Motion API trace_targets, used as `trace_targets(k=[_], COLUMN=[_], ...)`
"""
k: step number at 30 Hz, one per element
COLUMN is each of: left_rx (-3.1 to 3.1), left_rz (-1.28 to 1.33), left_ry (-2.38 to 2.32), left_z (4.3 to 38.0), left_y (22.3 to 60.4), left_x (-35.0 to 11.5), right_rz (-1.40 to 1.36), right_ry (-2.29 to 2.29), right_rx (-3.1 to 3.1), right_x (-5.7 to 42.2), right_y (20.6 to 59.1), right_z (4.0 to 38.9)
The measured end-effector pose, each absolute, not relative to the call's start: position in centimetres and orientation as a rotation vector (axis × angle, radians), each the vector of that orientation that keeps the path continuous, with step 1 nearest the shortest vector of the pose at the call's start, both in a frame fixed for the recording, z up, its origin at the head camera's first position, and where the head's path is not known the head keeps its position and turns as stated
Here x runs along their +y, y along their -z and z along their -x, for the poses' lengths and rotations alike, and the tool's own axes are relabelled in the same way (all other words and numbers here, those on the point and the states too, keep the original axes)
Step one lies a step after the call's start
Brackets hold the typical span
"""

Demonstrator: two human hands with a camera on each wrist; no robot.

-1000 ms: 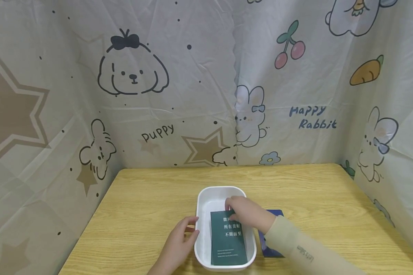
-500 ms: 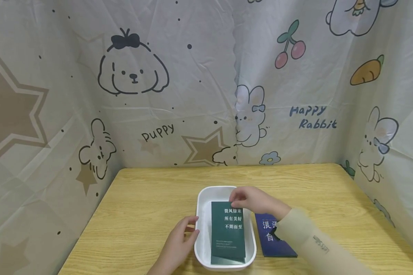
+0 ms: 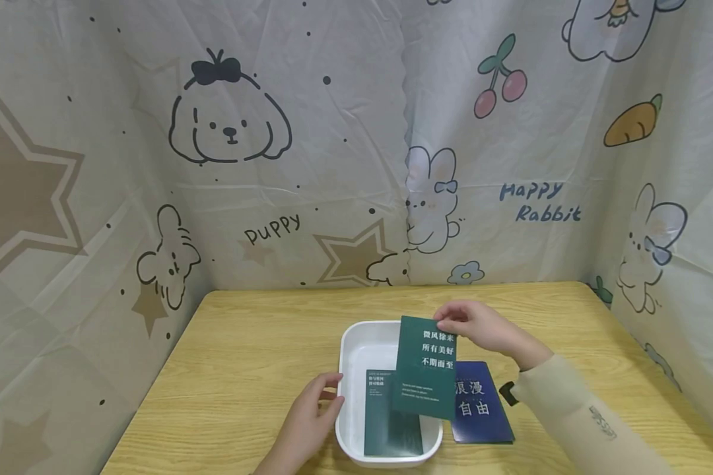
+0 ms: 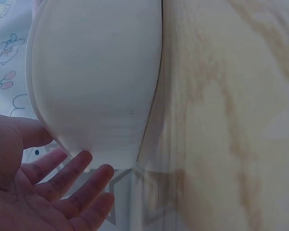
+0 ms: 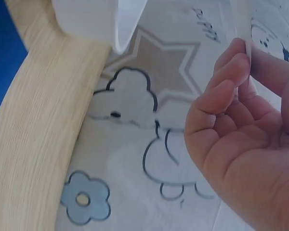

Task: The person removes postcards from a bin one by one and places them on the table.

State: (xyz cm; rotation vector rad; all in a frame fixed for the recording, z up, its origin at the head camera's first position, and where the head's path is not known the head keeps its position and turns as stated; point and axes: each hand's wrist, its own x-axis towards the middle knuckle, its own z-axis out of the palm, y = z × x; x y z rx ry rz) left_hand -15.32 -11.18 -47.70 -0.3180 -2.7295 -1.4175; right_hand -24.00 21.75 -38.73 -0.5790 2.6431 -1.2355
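My right hand [image 3: 481, 326] pinches a dark green printed card [image 3: 424, 389] by its top right corner, raised over the right side of a white tub [image 3: 368, 351]. Seen edge-on in the right wrist view, that card [image 5: 247, 24] sits between thumb and fingertips. Another dark green card [image 3: 386, 429] lies inside the tub, partly covered by the raised one. My left hand [image 3: 309, 409] is at the tub's left side, fingers loosely extended. From the left wrist, the fingers [image 4: 82, 161] rest near the tub's end wall, with the thumb right at the rim.
To the right of the tub, a dark blue card [image 3: 481, 425] with white characters lies on the wooden table [image 3: 261, 343], with a green edge showing under it. A patterned cloth [image 3: 344, 132] hangs around the table's back and sides.
The right hand has lifted the green card out of the tub, up and to the right, uncovering a second green card below. The left hand stays in place.
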Motion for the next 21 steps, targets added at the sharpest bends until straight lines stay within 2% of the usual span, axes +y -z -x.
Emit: trace_targets(k=[12,21], left_rx=[-2.725,-2.728], left_rz=[0.33,0.325], left_ry=[1.414,1.411], left_z=[15.3,15.3], left_y=[47.7,47.7], left_x=[-11.2,-11.2], right_rz=[0.596,0.571], right_ry=[1.24,1.111], right_rx=[2.533,2.552], right_x=[26.7,28.7], right_y=[39.5,41.6], right_z=[23.8,24.2])
